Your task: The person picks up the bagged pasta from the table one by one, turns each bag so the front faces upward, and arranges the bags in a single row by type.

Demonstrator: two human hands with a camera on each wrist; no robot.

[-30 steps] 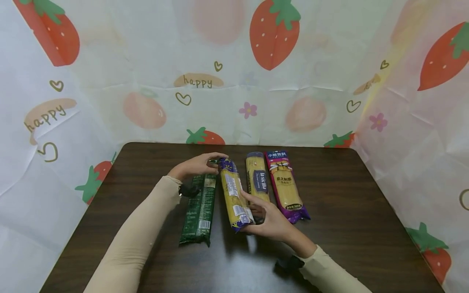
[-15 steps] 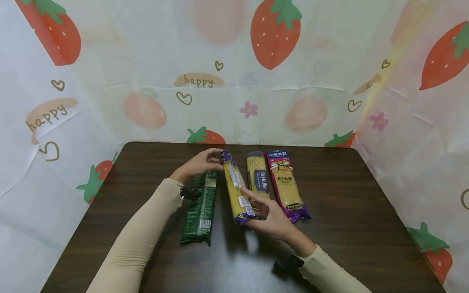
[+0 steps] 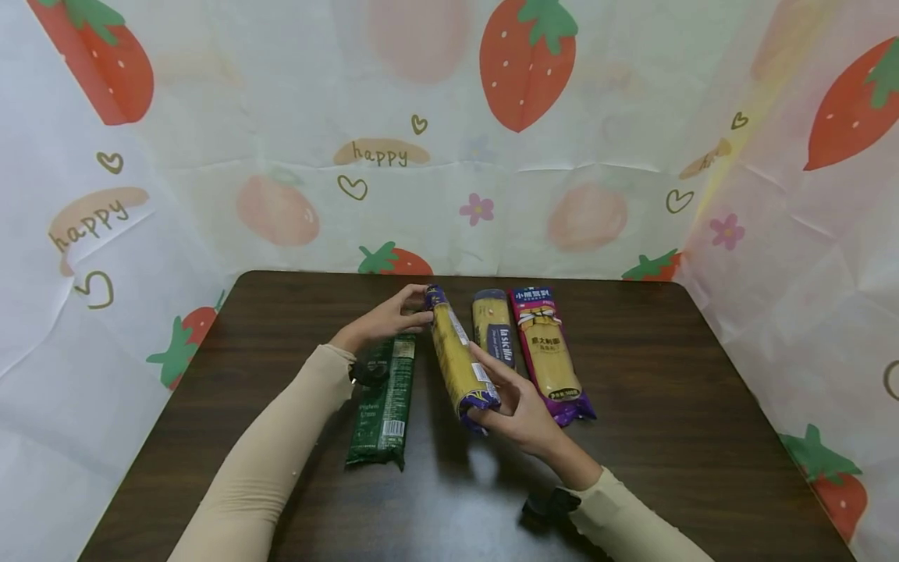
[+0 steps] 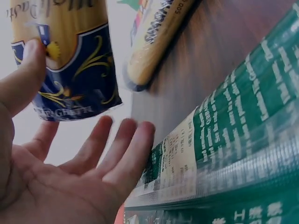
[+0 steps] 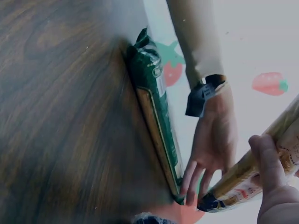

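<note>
- Yellow packet, centre frame, has rolled, lower end shifting right.
- Left hand and right hand pinch its ends, fingers against thumbs.
- Lifted clear of tabletop, apparently; not yet set down.

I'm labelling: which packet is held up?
The blue-ended packet, between left hand and right hand; the green packet, la sicilia packet and pink packet lie on the table.

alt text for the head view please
A person's left hand grips the far end and right hand the near end of a yellow pasta packet above a dark table. A green packet lies to the left, a blue-labelled packet and a purple-edged packet to the right, with a strawberry-print sheet behind.
</note>
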